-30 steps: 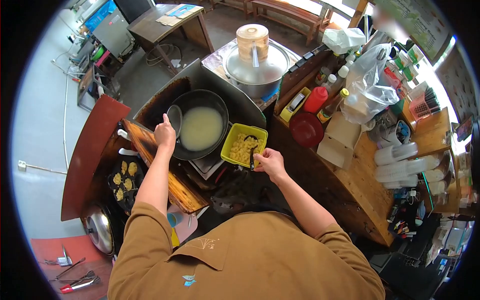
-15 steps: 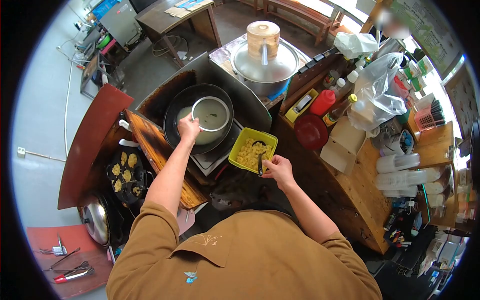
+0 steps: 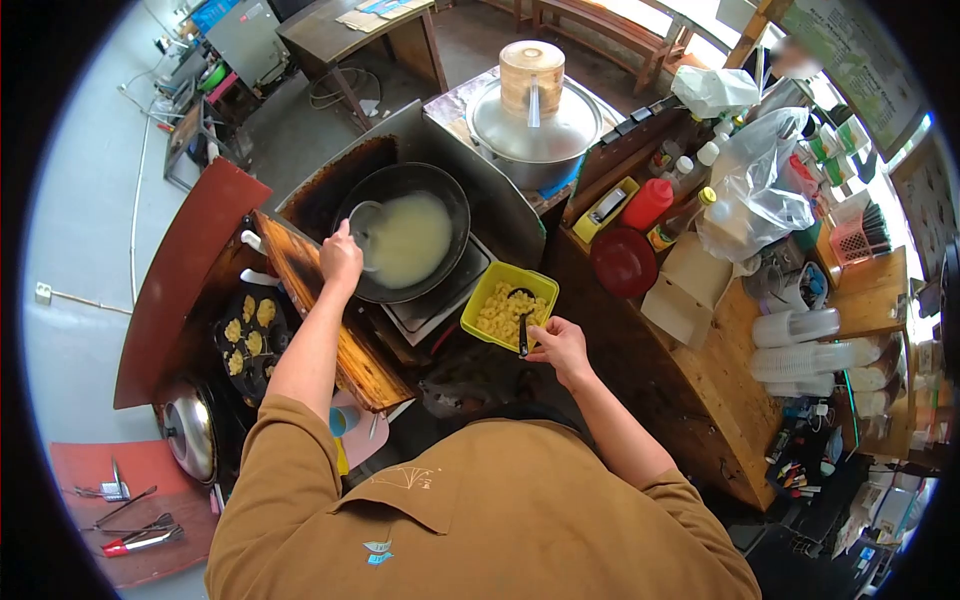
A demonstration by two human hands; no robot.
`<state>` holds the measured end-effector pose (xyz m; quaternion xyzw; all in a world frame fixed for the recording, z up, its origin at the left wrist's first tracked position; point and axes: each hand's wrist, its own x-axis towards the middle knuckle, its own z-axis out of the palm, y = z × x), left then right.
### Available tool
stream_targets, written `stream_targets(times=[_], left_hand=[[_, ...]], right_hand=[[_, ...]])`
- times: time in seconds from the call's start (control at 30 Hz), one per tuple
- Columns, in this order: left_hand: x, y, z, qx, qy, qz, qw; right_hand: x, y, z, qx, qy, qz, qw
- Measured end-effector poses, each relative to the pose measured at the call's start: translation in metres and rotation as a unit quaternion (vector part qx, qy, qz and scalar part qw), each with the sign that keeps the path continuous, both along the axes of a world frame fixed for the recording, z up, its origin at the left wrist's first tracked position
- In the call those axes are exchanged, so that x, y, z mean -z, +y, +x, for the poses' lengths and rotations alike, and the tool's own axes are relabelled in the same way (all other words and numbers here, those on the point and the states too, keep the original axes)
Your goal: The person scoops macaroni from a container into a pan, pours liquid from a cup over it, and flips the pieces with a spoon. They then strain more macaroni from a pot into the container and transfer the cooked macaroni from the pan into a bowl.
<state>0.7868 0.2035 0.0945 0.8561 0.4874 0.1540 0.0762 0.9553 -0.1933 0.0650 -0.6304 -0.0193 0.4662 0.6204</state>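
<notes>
My left hand (image 3: 342, 262) is closed round the handle of a round strainer (image 3: 368, 222) with a pale rim. It stands tilted at the left side of a black wok (image 3: 458, 205) holding cloudy, pale yellow liquid (image 3: 412, 235). My right hand (image 3: 560, 350) grips the black handle of a spoon (image 3: 523, 330) at the near right corner of a yellow-green tub (image 3: 484, 283). The spoon's bowl rests among yellow macaroni (image 3: 500, 312) in the tub. Whether the right fingers also hold the rim is hidden.
The wok sits on a stove (image 3: 440, 300) behind metal shields (image 3: 490, 195). A large lidded pot (image 3: 535, 150) stands beyond. On the left are a moulded pan (image 3: 265, 370) with battered pieces and a metal lid (image 3: 188, 435). Bottles (image 3: 648, 203) and a red bowl (image 3: 623, 262) line the right counter.
My left hand has moved left and slightly up, taking the strainer from over the middle of the wok to its left side and tilting it. My right hand has hardly moved.
</notes>
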Motion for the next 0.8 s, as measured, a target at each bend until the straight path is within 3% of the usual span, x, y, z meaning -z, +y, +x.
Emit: stream_targets(times=[0.13,0.17,0.2,0.27,0.4,0.47,0.5,0.63,0.7,0.8], left_hand=[[0.033,-0.014,0.016,0.001,-0.041,-0.051,0.998],[0.054,-0.006,0.022,-0.036,-0.08,-0.132,0.987],[0.036,-0.021,0.032,-0.064,-0.108,-0.218,0.968],[0.027,-0.029,0.04,-0.038,-0.173,-0.27,0.947],[0.008,-0.013,0.04,-0.017,-0.227,-0.27,0.936],[-0.005,0.001,0.033,-0.021,-0.147,-0.194,0.97],[0.0,0.015,0.029,-0.002,-0.107,-0.103,0.989],[0.023,0.034,0.02,-0.043,-0.068,-0.1,0.992],[0.029,0.026,0.025,-0.099,-0.097,-0.199,0.97],[0.037,0.016,0.033,-0.104,-0.055,-0.203,0.972]], right_hand=[[0.003,-0.002,-0.002,0.001,-0.005,-0.009,1.0],[0.002,-0.003,-0.002,-0.001,-0.006,-0.012,1.0],[0.001,-0.004,-0.002,-0.003,-0.007,-0.014,1.0],[-0.001,-0.006,-0.002,-0.003,-0.004,-0.011,1.0],[0.0,-0.008,-0.001,0.0,0.007,-0.005,1.0],[0.003,-0.01,-0.001,-0.002,0.006,0.001,1.0],[0.003,-0.011,-0.001,-0.004,0.005,0.005,1.0],[0.004,-0.015,-0.001,-0.004,0.008,0.005,1.0],[0.01,-0.016,-0.001,-0.024,0.001,-0.005,1.0],[0.014,-0.017,0.0,-0.025,0.005,-0.005,1.0]])
